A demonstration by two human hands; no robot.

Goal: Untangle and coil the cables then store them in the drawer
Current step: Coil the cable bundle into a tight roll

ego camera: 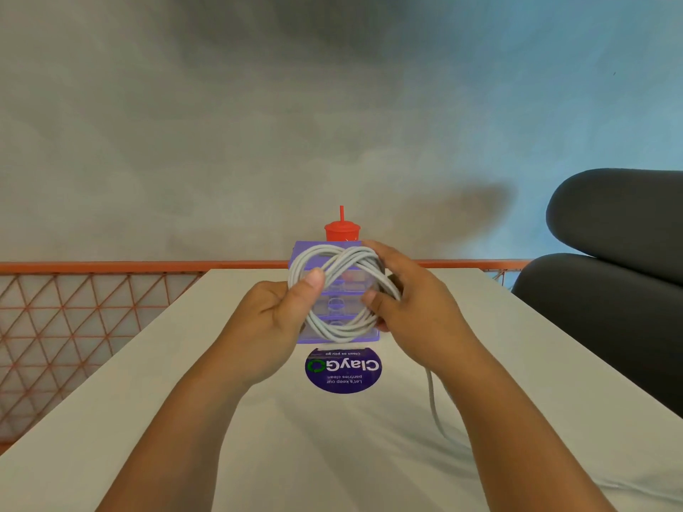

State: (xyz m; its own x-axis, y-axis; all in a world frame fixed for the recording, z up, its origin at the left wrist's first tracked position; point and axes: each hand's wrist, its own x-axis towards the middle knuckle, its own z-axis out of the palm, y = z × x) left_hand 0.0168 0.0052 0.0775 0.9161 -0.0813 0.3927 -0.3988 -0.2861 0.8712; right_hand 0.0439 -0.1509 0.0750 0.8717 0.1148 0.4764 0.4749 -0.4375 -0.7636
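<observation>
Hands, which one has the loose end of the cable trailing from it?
The right hand: the uncoiled tail of the grey cable runs from under it across the table. The left hand only grips the coil's left side.

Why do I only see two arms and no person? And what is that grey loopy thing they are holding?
There is no machine here. The camera sits on a person's head and looks forward and down, so you see only that person's own arms. The left hand and the right hand both hold a grey cable wound into loops. Its loose end trails down below the right wrist. Under the arms is a white table. Behind the loops stands a small purple set of drawers, and behind that a red cup with a straw. A round purple sticker lies on the table in front of the drawers. A dark chair is at the right.
</observation>
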